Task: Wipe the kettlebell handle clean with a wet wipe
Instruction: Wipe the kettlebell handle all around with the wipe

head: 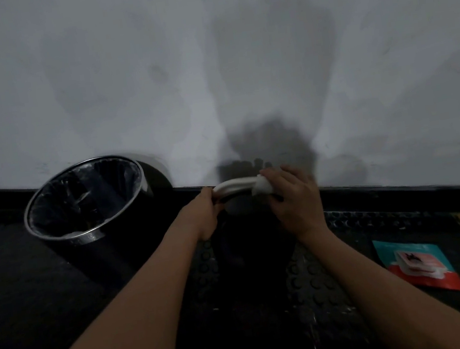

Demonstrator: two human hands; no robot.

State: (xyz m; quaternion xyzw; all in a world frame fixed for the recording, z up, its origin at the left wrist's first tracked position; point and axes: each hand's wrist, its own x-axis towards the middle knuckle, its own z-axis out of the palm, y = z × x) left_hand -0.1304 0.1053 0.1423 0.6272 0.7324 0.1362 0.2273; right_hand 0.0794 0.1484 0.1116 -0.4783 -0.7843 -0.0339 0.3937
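Against grey wall, both hands [204,212] [294,197] grip the kettlebell handle [235,186].

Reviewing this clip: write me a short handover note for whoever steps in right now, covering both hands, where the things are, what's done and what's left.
Left hand: grips the left end of the kettlebell handle, steadying it.
Right hand: holds the white wet wipe wrapped over the handle's right end.
Things: the dark kettlebell body sits on the studded floor mat by the wall. The wipe packet lies on the mat to the right. A lined bin stands to the left.
Done: wipe taken out and placed on the handle.
Left: how much is already clean cannot be told; wipe along the handle's full length, then probably bin the wipe.
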